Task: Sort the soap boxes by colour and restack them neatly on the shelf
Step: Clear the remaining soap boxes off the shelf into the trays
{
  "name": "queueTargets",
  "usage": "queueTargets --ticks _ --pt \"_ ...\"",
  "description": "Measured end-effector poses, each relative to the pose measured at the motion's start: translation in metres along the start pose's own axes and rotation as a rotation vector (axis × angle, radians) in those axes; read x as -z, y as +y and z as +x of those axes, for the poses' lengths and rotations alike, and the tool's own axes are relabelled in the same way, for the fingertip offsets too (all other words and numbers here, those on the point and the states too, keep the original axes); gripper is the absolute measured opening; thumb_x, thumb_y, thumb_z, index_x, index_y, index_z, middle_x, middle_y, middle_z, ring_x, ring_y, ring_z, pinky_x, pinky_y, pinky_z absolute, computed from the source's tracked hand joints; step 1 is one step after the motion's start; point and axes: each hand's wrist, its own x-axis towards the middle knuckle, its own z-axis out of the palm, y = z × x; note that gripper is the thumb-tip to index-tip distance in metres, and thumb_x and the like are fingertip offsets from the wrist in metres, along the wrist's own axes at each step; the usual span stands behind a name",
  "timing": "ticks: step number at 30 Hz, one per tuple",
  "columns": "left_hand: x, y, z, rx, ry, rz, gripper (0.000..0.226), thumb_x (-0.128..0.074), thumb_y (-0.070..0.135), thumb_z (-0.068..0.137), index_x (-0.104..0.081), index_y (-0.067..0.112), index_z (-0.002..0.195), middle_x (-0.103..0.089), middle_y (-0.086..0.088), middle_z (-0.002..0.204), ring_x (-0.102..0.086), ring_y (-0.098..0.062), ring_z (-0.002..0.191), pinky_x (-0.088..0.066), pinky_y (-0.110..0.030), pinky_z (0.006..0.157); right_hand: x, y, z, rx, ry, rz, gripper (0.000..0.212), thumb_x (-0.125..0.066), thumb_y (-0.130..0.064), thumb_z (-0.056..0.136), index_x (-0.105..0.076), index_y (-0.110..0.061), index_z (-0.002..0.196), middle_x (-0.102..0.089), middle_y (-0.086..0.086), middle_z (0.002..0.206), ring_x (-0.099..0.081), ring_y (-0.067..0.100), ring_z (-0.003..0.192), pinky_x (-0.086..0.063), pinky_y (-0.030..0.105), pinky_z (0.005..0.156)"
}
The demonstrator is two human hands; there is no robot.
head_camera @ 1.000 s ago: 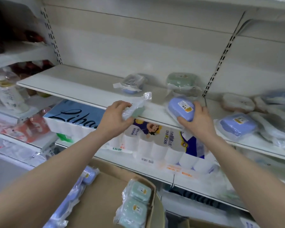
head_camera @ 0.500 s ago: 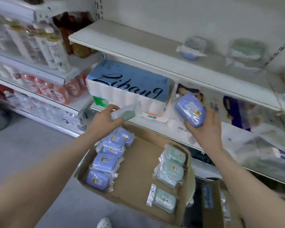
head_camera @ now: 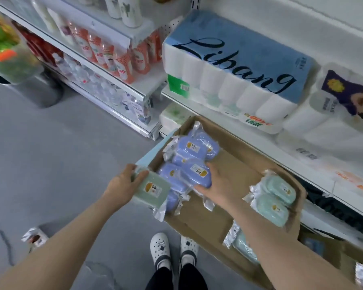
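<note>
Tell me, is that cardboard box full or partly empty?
Partly empty: the cardboard box shows bare bottom between purple soap boxes and green ones.

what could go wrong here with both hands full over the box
1. The left hand holds the green wrapped soap box over the purple pile at the brown cardboard box edge; dropped there, colours would mix or it could fall out.
2. The right hand is setting a purple wrapped soap box on an uneven heap, which may slide.

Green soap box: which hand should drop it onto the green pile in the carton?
Left. The left hand already holds the green soap box; the right hand is occupied with a blue soap box.
</note>
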Motion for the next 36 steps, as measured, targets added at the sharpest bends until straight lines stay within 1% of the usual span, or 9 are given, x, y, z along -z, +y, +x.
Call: queueTargets --ticks 10,14,17,19,23,26,31,34,36 --pt "-0.01 -0.034 0.009 0.043 -0.033 -0.025 0.04 -0.043 0.051 0.097 -0.045 0.023 0.125 -0.061 -0.007 0.097 -0.058 -0.031 0.07 -0.053 -0.042 0.072 -0.069 -0.025 0.068 0.148 -0.147 -0.358 0.082 -0.063 -0.051 0.088 -0.021 -0.023 0.152 -0.028 0.011 0.152 -0.025 0.032 0.141 -0.028 0.041 0.114" --pt "-0.02 -0.02 0.013 0.014 -0.077 -0.032 0.039 -0.04 0.052 0.097 -0.049 0.021 0.117 -0.064 -0.012 0.095 -0.059 -0.03 0.067 -0.053 -0.042 0.071 -0.05 -0.016 0.047 0.16 -0.041 -0.144 0.062 -0.052 -0.045 0.096 -0.029 -0.023 0.15 -0.034 0.007 0.15 -0.037 0.027 0.136 -0.035 0.039 0.106" --pt "-0.036 0.009 0.017 -0.036 -0.111 -0.047 0.04 -0.035 0.05 0.099 -0.051 0.018 0.116 -0.065 -0.016 0.103 -0.061 -0.028 0.075 -0.046 -0.035 0.07 -0.027 -0.01 0.013 0.074 -0.051 0.074 0.049 -0.042 -0.054 0.097 -0.036 -0.035 0.142 -0.053 -0.003 0.131 -0.06 0.017 0.107 -0.05 0.033 0.081" --pt "-0.051 0.036 0.016 -0.071 -0.113 -0.071 0.04 -0.034 0.045 0.101 -0.051 0.014 0.121 -0.061 -0.018 0.115 -0.058 -0.032 0.092 -0.039 -0.033 0.077 -0.015 -0.004 -0.012 -0.013 -0.1 0.241 0.05 -0.039 -0.063 0.095 -0.041 -0.036 0.137 -0.061 -0.01 0.114 -0.061 0.002 0.088 -0.045 0.022 0.069" --pt "-0.093 0.083 0.012 -0.2 -0.217 -0.122 0.035 -0.032 0.04 0.103 -0.051 0.012 0.111 -0.058 -0.015 0.103 -0.058 -0.037 0.097 -0.041 -0.038 0.075 0.005 0.027 -0.054 -0.157 -0.026 0.685 0.058 -0.056 -0.066 0.086 -0.043 -0.036 0.133 -0.063 -0.014 0.122 -0.063 0.001 0.103 -0.052 0.027 0.089" --pt "-0.131 0.109 0.007 -0.258 -0.336 -0.062 0.033 -0.032 0.047 0.101 -0.047 0.018 0.096 -0.057 -0.01 0.089 -0.057 -0.036 0.094 -0.039 -0.04 0.076 0.023 0.063 -0.084 -0.246 0.041 0.882 0.043 -0.066 -0.045 0.089 -0.048 -0.033 0.127 -0.066 -0.014 0.113 -0.065 -0.003 0.096 -0.051 0.014 0.075" --pt "-0.194 0.14 -0.007 -0.474 -0.478 0.239 0.036 -0.045 0.036 0.099 -0.051 0.018 0.129 -0.067 -0.006 0.111 -0.061 -0.026 0.103 -0.044 -0.031 0.085 0.035 0.146 -0.13 -0.387 0.203 0.927 0.034 -0.069 -0.032 0.089 -0.05 -0.03 0.117 -0.065 -0.006 0.11 -0.066 -0.004 0.083 -0.054 0.018 0.072" --pt "-0.226 0.153 -0.005 -0.584 -0.503 0.401 0.044 -0.045 0.035 0.095 -0.049 0.015 0.134 -0.063 -0.006 0.125 -0.061 -0.027 0.108 -0.046 -0.034 0.091 0.033 0.202 -0.153 -0.51 0.236 0.896 0.042 -0.071 -0.032 0.087 -0.048 -0.031 0.122 -0.06 -0.003 0.123 -0.067 0.009 0.096 -0.057 0.035 0.087" --pt "-0.248 0.163 -0.001 -0.644 -0.51 0.506 0.047 -0.046 0.035 0.096 -0.046 0.015 0.138 -0.055 -0.003 0.135 -0.058 -0.027 0.113 -0.046 -0.036 0.093 0.025 0.233 -0.162 -0.583 0.19 0.744 0.046 -0.069 -0.035 0.088 -0.045 -0.032 0.127 -0.057 -0.009 0.124 -0.063 0.011 0.101 -0.054 0.035 0.088"
